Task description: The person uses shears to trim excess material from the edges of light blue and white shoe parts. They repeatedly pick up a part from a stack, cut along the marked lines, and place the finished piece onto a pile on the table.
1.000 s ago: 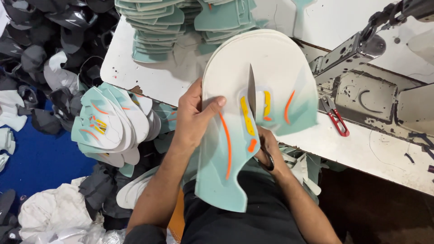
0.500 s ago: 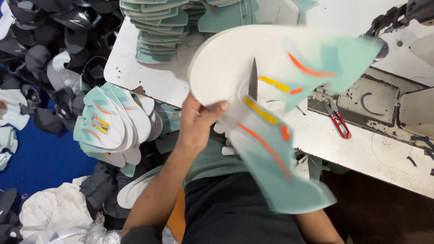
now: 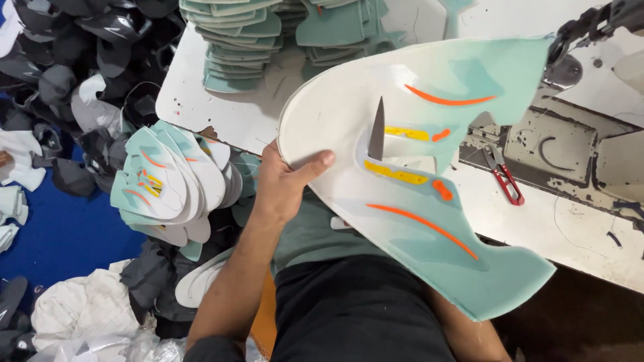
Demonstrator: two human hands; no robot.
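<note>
Overhead, left hand [image 3: 285, 184] pinches a mint-and-white shoe upper panel [image 3: 416, 174] above the lap; a scissor blade [image 3: 377, 131] pokes through its slot, mid-trim; right hand hidden beneath, grip unclear

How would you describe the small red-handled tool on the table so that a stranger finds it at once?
Start at the white worktable and go to the grey sewing machine on its right side. The thread snips lie on the machine bed, just right of the big mint and white shoe upper piece held by the left hand. Only they have red handles.
</note>
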